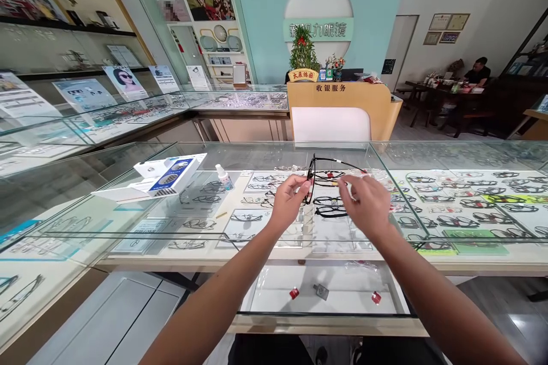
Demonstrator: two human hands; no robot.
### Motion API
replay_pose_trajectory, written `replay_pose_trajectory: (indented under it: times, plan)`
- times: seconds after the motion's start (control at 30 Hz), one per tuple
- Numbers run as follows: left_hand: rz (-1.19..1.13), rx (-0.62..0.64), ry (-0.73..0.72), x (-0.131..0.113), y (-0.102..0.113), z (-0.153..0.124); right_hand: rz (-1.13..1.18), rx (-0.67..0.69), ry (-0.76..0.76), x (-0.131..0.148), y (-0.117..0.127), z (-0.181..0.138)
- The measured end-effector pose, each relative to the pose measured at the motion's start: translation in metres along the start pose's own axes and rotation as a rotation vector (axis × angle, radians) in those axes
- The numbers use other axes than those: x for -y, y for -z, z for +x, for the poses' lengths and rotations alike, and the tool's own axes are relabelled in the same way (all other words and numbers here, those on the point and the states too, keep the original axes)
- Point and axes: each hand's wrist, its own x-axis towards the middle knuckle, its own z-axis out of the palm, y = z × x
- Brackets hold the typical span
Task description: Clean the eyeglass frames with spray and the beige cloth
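Note:
Both my hands hold a pair of black-framed glasses above the glass display counter. My left hand pinches the front of the frame between thumb and fingers. My right hand is closed on one thin temple arm, which sticks out to the right. Under the glass lie several rows of glasses on white trays.
A white and blue box and a small spray bottle stand on the counter at left. Two red pieces and a grey part lie on the near shelf. A cashier desk stands behind; a person sits at a far-right table.

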Motion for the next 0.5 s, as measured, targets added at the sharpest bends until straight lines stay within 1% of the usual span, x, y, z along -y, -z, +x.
replay_pose_trajectory:
  times: [0.03, 0.1, 0.17, 0.23, 0.3, 0.43, 0.5]
  plan:
    - [-0.009, 0.003, -0.003, 0.001, -0.001, 0.002, 0.028, 0.045, 0.054, 0.005, -0.003, -0.001]
    - [-0.005, 0.013, -0.019, 0.005, -0.001, 0.006, 0.069, 0.179, 0.119, 0.013, -0.01, -0.005]
    - [0.015, 0.018, -0.035, 0.007, -0.002, 0.009, 0.065, 0.307, 0.109, 0.015, -0.017, -0.007]
    - [0.031, 0.024, -0.038, 0.01, -0.002, 0.013, 0.057, 0.403, 0.091, 0.012, -0.023, -0.008]
    - [0.043, 0.036, -0.034, 0.011, -0.002, 0.015, 0.054, 0.45, 0.09, 0.007, -0.026, -0.006]
    - [0.057, 0.05, -0.035, 0.014, -0.001, 0.02, 0.019, 0.473, 0.049, 0.001, -0.028, 0.0]
    - [0.059, 0.047, -0.036, 0.016, -0.001, 0.022, 0.005, 0.505, 0.024, 0.0, -0.029, 0.003]
